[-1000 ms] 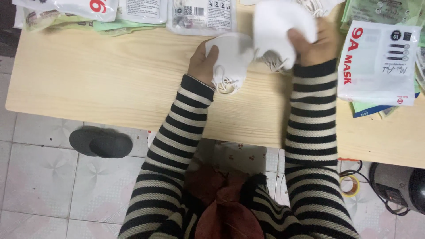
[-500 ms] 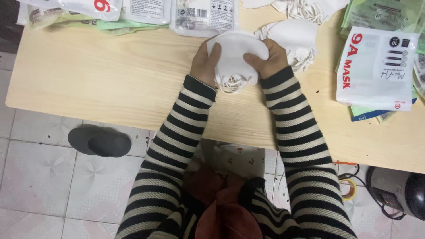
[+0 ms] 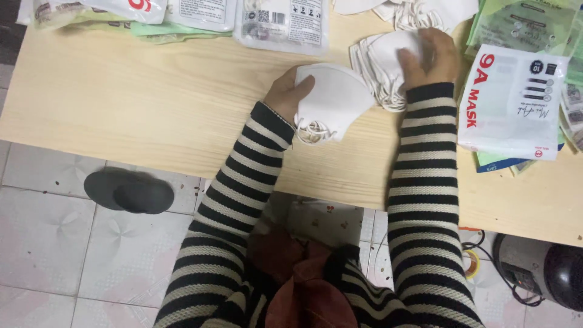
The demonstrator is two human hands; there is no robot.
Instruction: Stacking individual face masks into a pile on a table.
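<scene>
Item: stack of folded white fabric face masks [image 3: 337,100], curved edges aligned, white elastic ear loops hanging bunched below. Your left hand [image 3: 286,94] grips its left edge, fingers curled shut around it, holding it over the pale wooden tabletop [image 3: 152,103]. Your right hand [image 3: 428,58] lies palm-down, fingers loosely bent, pressing a second pile of loose white masks [image 3: 379,61] just left of it. To its right: white printed plastic mask packet [image 3: 513,103].

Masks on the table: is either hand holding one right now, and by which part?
The left hand grips a small stack of white masks by its left edge. The right hand rests on the mask pile; grip unclear.
</scene>
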